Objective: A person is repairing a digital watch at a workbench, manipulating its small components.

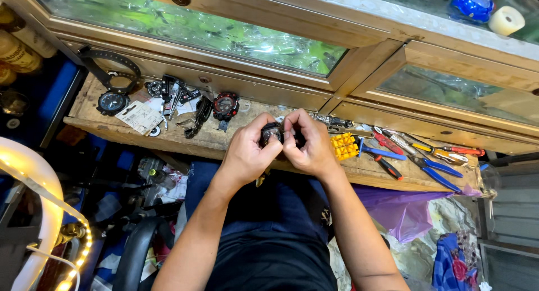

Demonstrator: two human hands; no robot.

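- Black watch case [273, 134], small with a pale round face, sits pinched between both hands just above the front edge of the worn wooden tabletop [224, 142].
- The left hand [247, 150] is curled tight around the case's left side, thumb against its face.
- The right hand [309, 142] is closed on the right side, fingers bent over the top.
- Left of the hands lie a red-and-black watch [225, 106], a black strap [196, 120], a loose round watch [112, 102] and a printed card [139, 117].
- To the right lie a yellow toothed holder [344, 146], blue-handled pliers [435, 172] and red-handled tools [387, 142].
- Behind the tabletop stand glass-fronted cabinets [224, 35].
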